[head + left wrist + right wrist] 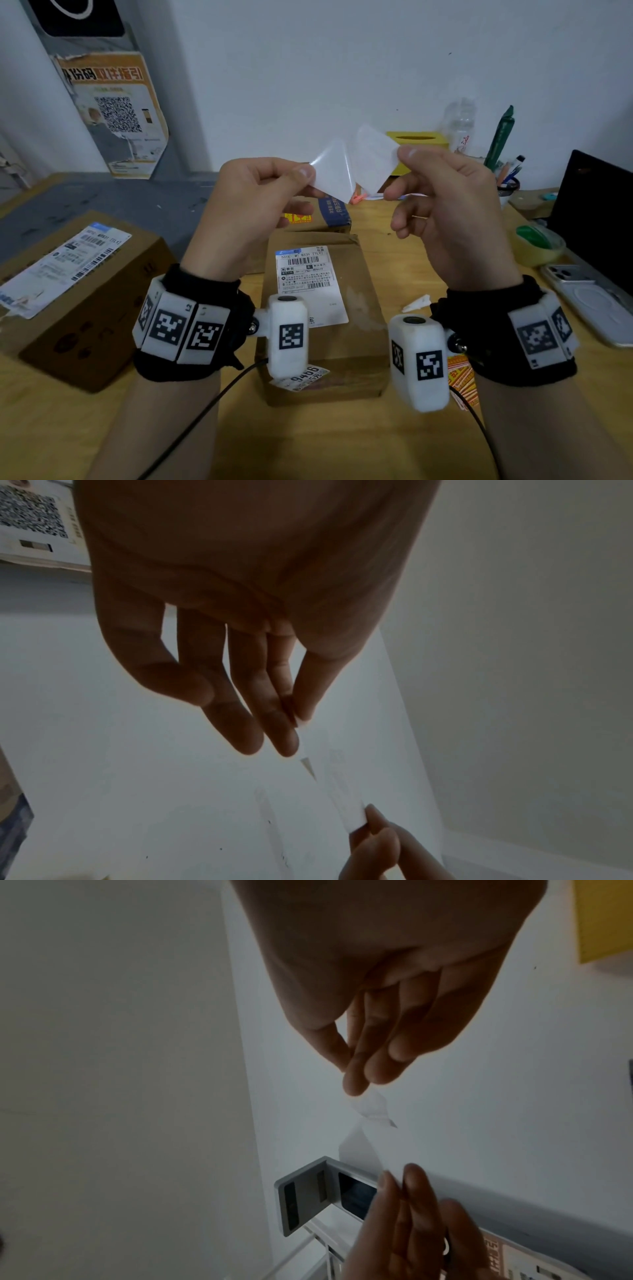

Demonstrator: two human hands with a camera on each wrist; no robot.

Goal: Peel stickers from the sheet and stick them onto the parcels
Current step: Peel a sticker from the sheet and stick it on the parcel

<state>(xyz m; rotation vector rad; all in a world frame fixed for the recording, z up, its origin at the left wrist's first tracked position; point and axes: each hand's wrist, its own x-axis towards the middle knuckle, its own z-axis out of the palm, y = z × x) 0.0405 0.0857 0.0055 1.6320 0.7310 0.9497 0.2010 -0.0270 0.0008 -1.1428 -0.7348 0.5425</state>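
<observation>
Head view: left hand (253, 202) pinches backing sheet (330, 174), right hand (448, 205) pinches sticker (373, 157).

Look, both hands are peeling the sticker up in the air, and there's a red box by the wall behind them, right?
Almost. The left hand and right hand do peel the sticker in the air, but the box by the wall is yellow, not red, as the head view shows.

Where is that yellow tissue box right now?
In the head view, the yellow tissue box sits at the table's far edge against the wall, just behind the right hand.
</observation>
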